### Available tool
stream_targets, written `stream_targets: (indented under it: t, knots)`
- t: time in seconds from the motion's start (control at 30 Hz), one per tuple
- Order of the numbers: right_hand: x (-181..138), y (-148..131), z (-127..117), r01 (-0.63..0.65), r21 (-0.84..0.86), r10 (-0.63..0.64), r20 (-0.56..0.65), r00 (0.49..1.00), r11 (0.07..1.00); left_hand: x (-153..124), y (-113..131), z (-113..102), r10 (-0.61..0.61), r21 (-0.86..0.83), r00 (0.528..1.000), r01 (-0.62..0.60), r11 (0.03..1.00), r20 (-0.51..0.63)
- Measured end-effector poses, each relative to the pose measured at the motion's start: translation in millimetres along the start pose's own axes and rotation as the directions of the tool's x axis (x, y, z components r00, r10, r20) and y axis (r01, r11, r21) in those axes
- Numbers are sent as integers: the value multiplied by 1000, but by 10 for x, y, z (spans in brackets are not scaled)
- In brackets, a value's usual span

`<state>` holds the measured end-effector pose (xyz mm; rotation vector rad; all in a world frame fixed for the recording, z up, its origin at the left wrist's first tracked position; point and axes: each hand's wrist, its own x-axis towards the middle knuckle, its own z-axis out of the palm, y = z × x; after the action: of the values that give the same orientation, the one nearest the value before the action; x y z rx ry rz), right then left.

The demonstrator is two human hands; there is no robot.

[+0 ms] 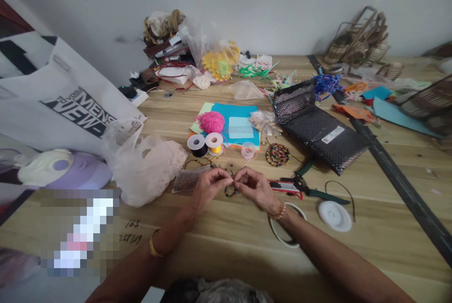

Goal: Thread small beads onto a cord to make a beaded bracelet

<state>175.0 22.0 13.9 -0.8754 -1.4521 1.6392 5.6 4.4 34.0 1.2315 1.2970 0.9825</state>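
Nearest, ring: a white ring (278,235) lies partly under the right wrist, with a white disc (334,216) to its right.
Hands: left hand (213,185) and right hand (251,184) meet; each thumb and forefinger are pinched closed, apparently on a thin cord (233,180).
Bead loop: it (231,192) is just below the fingertips; whether it hangs or lies, I cannot tell.
Cord work: I judge that the cord is being handled close to the loop; the next move calls for a steady pinch and gentle pull.
Tools: red cutter (286,186) and green shears (300,183) lie beside the right hand and may hinder a sideways pull.
Spools: black (197,146) and yellow (214,143) ones stand beyond, before pink yarn (213,122).
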Motion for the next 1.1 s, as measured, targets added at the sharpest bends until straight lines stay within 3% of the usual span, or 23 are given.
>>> stream_targets:
  t: [0.4, 0.7, 1.1]
  knots:
    - [3, 94, -25, -21, 5, 21, -95, 995, 1000, -11, -50, -15, 30, -140, 999, -25, 990, 35]
    - [-18, -21, -10, 1, 74, -3, 23, 1000, 997, -25, -5, -11, 29, -156, 997, -18, 988, 66]
    - [13, 33, -40, -43, 64, 43, -2, 999, 997, 5, -70, -21, 34, -131, 999, -32, 991, 16]
